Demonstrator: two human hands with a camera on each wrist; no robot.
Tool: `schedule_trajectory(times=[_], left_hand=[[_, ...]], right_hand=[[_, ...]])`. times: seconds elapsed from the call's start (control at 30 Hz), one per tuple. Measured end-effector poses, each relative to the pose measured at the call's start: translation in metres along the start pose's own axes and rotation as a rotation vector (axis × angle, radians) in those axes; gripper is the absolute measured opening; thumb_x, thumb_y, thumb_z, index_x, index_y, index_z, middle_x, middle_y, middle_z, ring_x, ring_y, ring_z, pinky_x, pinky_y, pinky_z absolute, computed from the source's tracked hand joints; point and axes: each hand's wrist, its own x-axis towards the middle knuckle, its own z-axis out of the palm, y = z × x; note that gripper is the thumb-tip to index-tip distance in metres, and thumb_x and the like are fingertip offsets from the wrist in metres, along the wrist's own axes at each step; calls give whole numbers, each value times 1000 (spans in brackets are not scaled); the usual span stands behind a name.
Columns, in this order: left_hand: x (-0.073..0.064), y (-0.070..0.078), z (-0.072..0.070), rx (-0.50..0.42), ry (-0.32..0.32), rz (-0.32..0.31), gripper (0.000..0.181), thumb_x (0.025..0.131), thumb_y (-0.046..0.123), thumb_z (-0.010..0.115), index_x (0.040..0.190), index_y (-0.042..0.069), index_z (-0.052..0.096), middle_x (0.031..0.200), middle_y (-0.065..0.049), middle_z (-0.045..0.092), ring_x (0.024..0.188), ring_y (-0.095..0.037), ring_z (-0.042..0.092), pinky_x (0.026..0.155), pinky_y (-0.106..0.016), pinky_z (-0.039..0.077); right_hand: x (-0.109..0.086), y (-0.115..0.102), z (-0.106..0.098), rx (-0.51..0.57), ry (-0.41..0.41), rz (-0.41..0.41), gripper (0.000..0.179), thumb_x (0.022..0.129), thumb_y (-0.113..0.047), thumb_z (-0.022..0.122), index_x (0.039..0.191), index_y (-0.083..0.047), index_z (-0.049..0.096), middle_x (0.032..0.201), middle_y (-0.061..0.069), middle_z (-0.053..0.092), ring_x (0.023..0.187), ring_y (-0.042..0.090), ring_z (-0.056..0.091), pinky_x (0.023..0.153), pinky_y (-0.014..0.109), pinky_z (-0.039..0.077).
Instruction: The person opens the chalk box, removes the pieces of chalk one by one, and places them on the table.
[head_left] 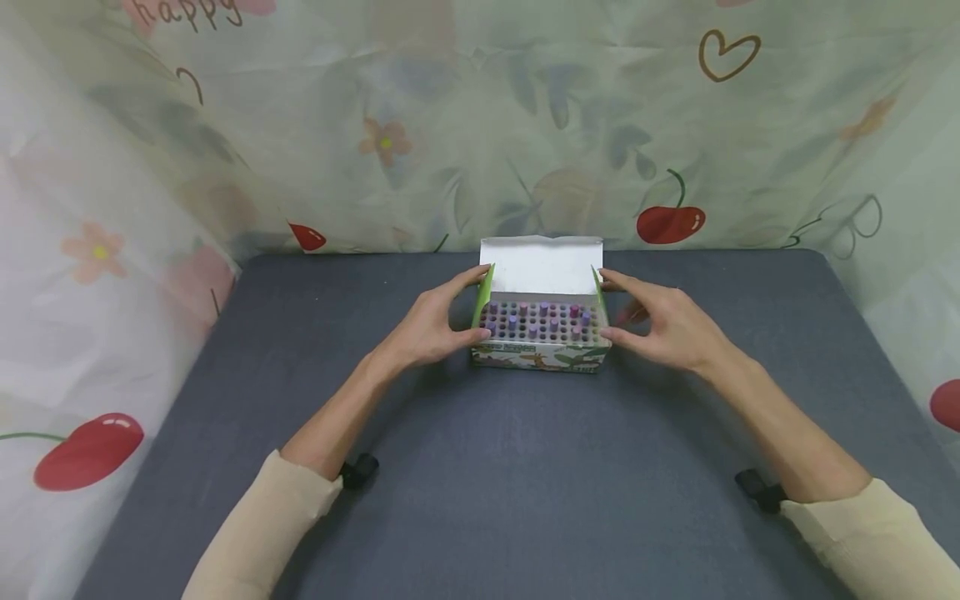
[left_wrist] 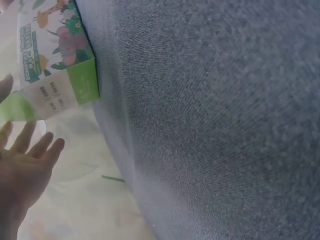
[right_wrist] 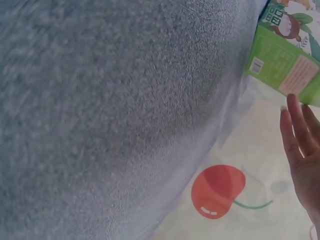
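Observation:
A small cardboard box (head_left: 540, 360) with a jungle-animal print and green ends (left_wrist: 82, 80) stands on the table, its white-lined lid (head_left: 542, 265) raised at the back. Inside is a grid of round holes, several filled by purple and pink marker-like ends (head_left: 543, 308). At the box's left end, my left hand (head_left: 429, 327) has its thumb by the front corner and index finger at the green side flap (head_left: 483, 292). On the opposite end my right hand (head_left: 667, 321) spans the side likewise, thumb at the front corner. Both wrist views show extended fingers (right_wrist: 297, 125), spread beside the box.
The dark grey table (head_left: 525, 483) extends around the box on both sides and toward me. Behind it hangs a pale curtain (head_left: 465, 167) with cherries, flowers and leaves, meeting the table's back edge close behind the raised lid. More patterned cloth (head_left: 90, 333) hangs at the left.

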Motion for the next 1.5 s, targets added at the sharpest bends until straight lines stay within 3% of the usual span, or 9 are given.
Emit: schedule_trajectory(times=[0.13, 0.3, 0.53, 0.73, 0.97, 1.07, 1.23, 1.3, 1.5], left_hand=[[-1, 0, -3, -17, 39, 57, 90, 86, 19, 80, 159, 25, 27, 153, -4, 43, 141, -21, 38, 112, -42, 35], [-2, 0, -7, -41, 89, 109, 89, 84, 12, 80, 158, 17, 30, 153, -4, 43, 141, -19, 39, 109, -44, 38], [-5, 1, -12, -35, 179, 160, 86, 81, 7, 82, 154, 15, 38, 155, -5, 39, 140, -20, 38, 105, -46, 43], [-7, -3, -16, 3, 247, 197, 77, 77, 6, 84, 146, 11, 50, 154, -4, 41, 139, -19, 41, 102, -46, 45], [-12, -6, -20, 68, 258, 157, 73, 76, 15, 87, 142, 12, 56, 155, 0, 40, 142, -19, 38, 104, -47, 42], [-14, -8, -22, 96, 262, 143, 72, 76, 19, 88, 140, 11, 58, 155, 1, 41, 145, -18, 32, 106, -46, 41], [-17, -15, -27, 176, 259, 163, 73, 78, 24, 88, 141, 3, 56, 152, -3, 46, 149, -18, 24, 118, -43, 25], [-18, -17, -28, 222, 254, 163, 73, 78, 26, 87, 140, 1, 56, 151, -7, 47, 149, -20, 24, 120, -42, 18], [-23, -22, -26, 326, 187, 121, 71, 80, 33, 85, 137, -1, 59, 148, -10, 49, 149, -24, 23, 121, -38, 14]], right_hand=[[0, 1, -3, 4, 22, -25, 87, 84, -22, 80, 157, -15, 33, 139, 12, 56, 93, 26, 69, 77, 46, 57], [-1, 2, -7, -47, 72, -89, 96, 80, -17, 83, 158, -15, 28, 139, 15, 53, 98, 27, 66, 76, 45, 57], [-4, 2, -11, -118, 134, -162, 85, 79, -20, 82, 153, -14, 40, 147, 11, 45, 104, 21, 60, 77, 39, 55], [-6, 4, -15, -138, 189, -166, 74, 78, -20, 81, 146, -14, 52, 150, 6, 45, 123, 25, 53, 90, 43, 49], [-10, 8, -17, -161, 269, -247, 60, 79, -24, 75, 135, -8, 62, 144, 9, 54, 133, 31, 46, 112, 38, 34], [-11, 11, -17, -170, 296, -285, 52, 80, -25, 72, 128, -5, 67, 136, 11, 60, 135, 33, 45, 115, 42, 30], [-11, 16, -16, -194, 316, -326, 44, 84, -27, 66, 120, -2, 71, 122, 13, 69, 133, 33, 49, 117, 52, 24], [-11, 17, -15, -197, 320, -330, 42, 85, -27, 64, 118, -2, 72, 118, 13, 71, 131, 33, 51, 117, 52, 23], [-15, 21, -12, -206, 312, -316, 36, 82, -18, 67, 113, -3, 75, 109, 12, 74, 125, 33, 57, 118, 50, 23]])
